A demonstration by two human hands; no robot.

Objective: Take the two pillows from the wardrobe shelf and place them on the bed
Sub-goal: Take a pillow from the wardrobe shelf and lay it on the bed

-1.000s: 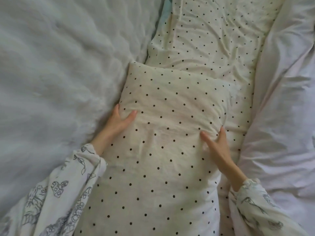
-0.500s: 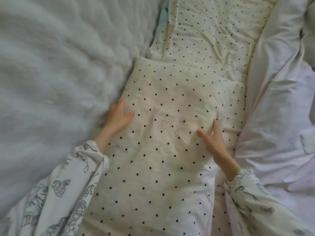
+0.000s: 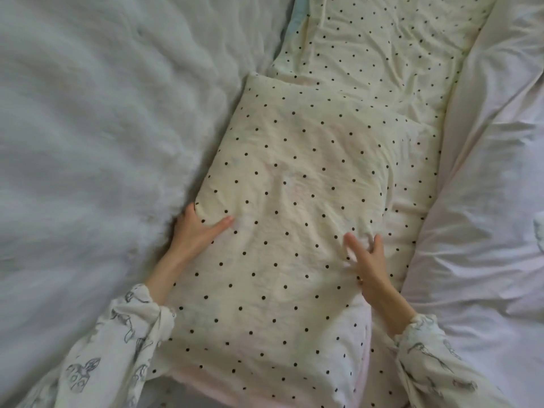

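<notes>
- dotted cream pillow is lying flat on the bed, on the matching dotted sheet, between the fluffy white blanket along the left edge and the pale duvet along the right
- left hand grips its left side, thumb on top, fingers tucked under
- right hand is blurry, fingers look spread loose against the right side, gripping nothing
</notes>
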